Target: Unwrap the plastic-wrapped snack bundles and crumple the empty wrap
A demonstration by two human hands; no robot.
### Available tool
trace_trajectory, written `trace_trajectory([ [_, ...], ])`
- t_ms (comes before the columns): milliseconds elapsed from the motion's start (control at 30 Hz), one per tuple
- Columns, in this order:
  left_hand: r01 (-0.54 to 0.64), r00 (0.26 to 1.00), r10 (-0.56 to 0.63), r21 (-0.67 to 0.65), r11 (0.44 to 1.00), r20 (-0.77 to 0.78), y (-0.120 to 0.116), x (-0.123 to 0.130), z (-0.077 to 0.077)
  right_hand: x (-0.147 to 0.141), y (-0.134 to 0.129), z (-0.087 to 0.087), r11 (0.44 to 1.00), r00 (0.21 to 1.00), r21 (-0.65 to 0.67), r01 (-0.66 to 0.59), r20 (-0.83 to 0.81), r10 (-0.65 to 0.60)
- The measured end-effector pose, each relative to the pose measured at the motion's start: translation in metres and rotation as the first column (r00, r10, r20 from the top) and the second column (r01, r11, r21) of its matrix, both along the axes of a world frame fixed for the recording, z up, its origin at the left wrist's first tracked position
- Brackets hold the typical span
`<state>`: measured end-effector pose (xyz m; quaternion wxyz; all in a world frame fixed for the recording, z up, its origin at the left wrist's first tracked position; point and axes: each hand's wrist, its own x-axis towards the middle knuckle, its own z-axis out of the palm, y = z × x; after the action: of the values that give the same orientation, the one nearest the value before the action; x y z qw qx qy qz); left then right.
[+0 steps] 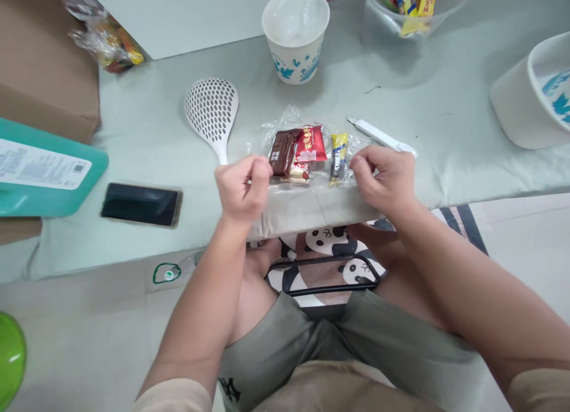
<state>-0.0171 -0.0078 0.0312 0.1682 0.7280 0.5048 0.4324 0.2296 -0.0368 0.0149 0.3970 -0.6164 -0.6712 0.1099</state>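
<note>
My left hand (244, 186) is closed in a fist at the table's near edge, by the handle end of a white skimmer (212, 110) with a perforated head. My right hand (386, 177) is also a fist, just below a white pen-like cutter (383, 136). Nothing shows sticking out of either fist. Between them lies clear plastic packaging (318, 177) with small wrapped snacks: a brown packet (283, 153), a red packet (312, 143) and a yellow-and-blue one (338, 157). The packaging reaches close to both fists; whether they touch it I cannot tell.
Behind stand a paper cup (294, 59) and a clear bowl (439, 14) of snacks. Another white cup (525, 97) is at right. A phone (141, 204), a green jug (89, 192) and a cardboard box (44, 62) are at left. The table edge runs below my hands.
</note>
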Motion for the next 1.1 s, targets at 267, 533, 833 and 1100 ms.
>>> trace_trajectory([
  [267,-0.241,0.955,0.244,-0.038,0.970,0.167,0.001,-0.023,-0.004,0.003,-0.002,0.002,0.999,1.000,-0.029,0.015,-0.019,-0.015],
  [533,-0.209,0.927,0.217,-0.057,0.976,0.307,0.005,-0.025,-0.001,0.007,-0.002,0.000,1.000,1.000,-0.012,0.029,-0.008,-0.029],
  [833,0.000,0.977,-0.077,-0.358,0.934,-0.201,0.006,-0.036,0.005,0.008,-0.001,0.002,0.997,0.998,-0.038,-0.069,-0.008,0.069],
  [1100,-0.100,0.920,-0.065,-0.391,0.915,-0.387,-0.006,-0.031,0.006,0.013,0.001,-0.002,0.997,0.999,-0.063,-0.035,0.024,0.037],
])
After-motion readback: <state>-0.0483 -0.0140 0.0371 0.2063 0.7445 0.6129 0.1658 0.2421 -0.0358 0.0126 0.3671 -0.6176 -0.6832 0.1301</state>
